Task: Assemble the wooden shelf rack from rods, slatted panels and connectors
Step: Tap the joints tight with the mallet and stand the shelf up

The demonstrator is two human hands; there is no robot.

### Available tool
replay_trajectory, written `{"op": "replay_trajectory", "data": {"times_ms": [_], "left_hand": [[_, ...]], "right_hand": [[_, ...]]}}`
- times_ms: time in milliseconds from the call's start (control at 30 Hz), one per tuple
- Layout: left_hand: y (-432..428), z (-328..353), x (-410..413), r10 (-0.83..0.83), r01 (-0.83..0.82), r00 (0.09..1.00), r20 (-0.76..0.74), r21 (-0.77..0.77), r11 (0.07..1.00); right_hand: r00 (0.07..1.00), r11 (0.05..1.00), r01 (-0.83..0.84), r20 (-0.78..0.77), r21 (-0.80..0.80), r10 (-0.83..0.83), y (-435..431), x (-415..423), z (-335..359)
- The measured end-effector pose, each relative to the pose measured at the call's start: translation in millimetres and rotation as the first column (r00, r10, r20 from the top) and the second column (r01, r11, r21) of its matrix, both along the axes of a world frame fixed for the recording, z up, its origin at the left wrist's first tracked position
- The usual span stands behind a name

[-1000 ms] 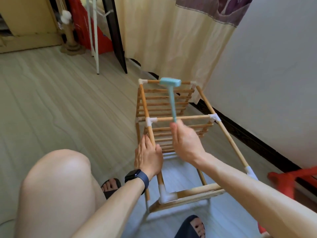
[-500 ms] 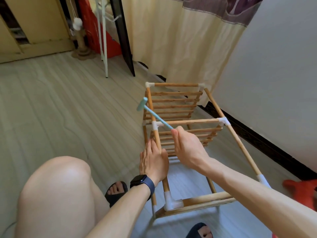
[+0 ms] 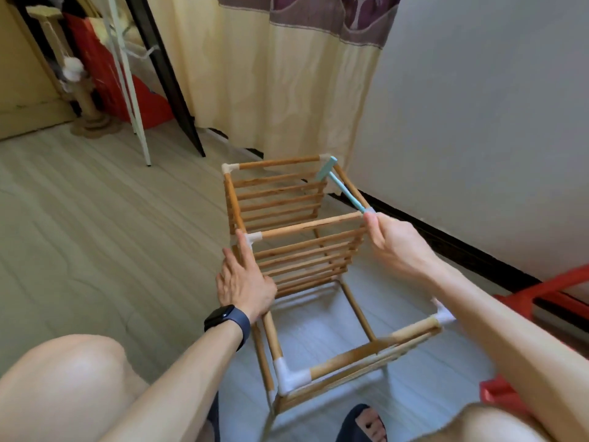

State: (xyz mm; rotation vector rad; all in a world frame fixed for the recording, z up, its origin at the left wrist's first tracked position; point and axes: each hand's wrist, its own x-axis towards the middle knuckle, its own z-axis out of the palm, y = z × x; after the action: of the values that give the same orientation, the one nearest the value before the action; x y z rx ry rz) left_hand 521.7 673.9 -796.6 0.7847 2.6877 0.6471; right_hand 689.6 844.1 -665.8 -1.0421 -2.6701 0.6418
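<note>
Wooden shelf rack (image 3: 302, 225) stands on the pale floor (image 3: 95, 250), just beyond the person's knees. Left hand (image 3: 243, 288) lies flat, fingers straight, along the left top rod. Right hand (image 3: 395, 244) grips the light-blue mallet (image 3: 342, 186), whose head is beside the far-right corner connector (image 3: 324, 157).

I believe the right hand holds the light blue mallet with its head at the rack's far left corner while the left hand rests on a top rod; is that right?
Not quite. The head view shows the head of the light blue mallet at the far right corner of the rack, not the far left. The right hand does hold it, and the left hand rests on a top rod.
</note>
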Motion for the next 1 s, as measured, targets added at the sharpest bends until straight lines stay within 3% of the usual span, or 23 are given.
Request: {"op": "replay_trajectory", "data": {"times_ms": [100,200,300,467,633,667,733,800,867,933,1000], "left_hand": [[19.4,0.4,-27.1,0.005,-0.006,0.994,0.108,0.007,1.0],[40.0,-5.7,-35.5,0.054,-0.101,0.956,0.288,0.151,0.983],[56.5,-7.9,-36.5,0.066,-0.117,0.964,0.257,0.189,0.975],[71.4,-6.1,-32.3,0.06,-0.117,0.976,0.209,0.271,0.956],[82.9,-7.3,-22.9,0.087,-0.15,0.97,0.225,0.284,0.947],[83.1,-7.4,-20.5,0.084,-0.15,0.969,0.233,0.284,0.947],[81.4,-7.1,-19.5,0.08,-0.148,0.968,0.239,0.284,0.947],[81.0,-5.3,-18.5,0.095,-0.163,0.966,0.239,0.28,0.946],[80.4,-3.0,-14.5,0.091,-0.159,0.965,0.244,0.276,0.948],[78.8,1.5,-11.2,0.097,-0.155,0.968,0.232,0.248,0.956],[78.1,6.1,-8.8,0.06,-0.062,0.998,0.018,0.137,0.989]], "right_hand": [[0.983,0.982,0.184,-0.019,-0.035,-0.185,7.9,67.8,-10.9],[0.927,0.93,0.365,-0.08,-0.04,-0.367,-2.9,143.0,-39.8],[0.827,0.84,0.539,-0.151,-0.059,-0.542,-27.2,200.7,-75.0],[0.816,0.816,0.577,-0.04,0.004,-0.577,-53.1,241.7,-113.7],[0.749,0.752,0.651,-0.243,0.103,-0.616,-63.4,240.7,-98.4],[0.75,0.743,0.657,-0.213,0.129,-0.626,-64.9,237.7,-96.8],[0.781,0.771,0.604,0.044,0.201,-0.623,-64.8,232.3,-100.2],[0.758,0.789,0.595,0.223,0.151,-0.614,-62.6,232.0,-103.7],[0.779,0.766,0.62,-0.02,0.167,-0.626,-65.2,231.5,-102.1],[0.743,0.718,0.669,-0.202,0.192,-0.638,-64.2,227.8,-96.0],[0.745,0.725,0.667,-0.147,0.171,-0.65,-61.4,225.9,-95.9]]}}
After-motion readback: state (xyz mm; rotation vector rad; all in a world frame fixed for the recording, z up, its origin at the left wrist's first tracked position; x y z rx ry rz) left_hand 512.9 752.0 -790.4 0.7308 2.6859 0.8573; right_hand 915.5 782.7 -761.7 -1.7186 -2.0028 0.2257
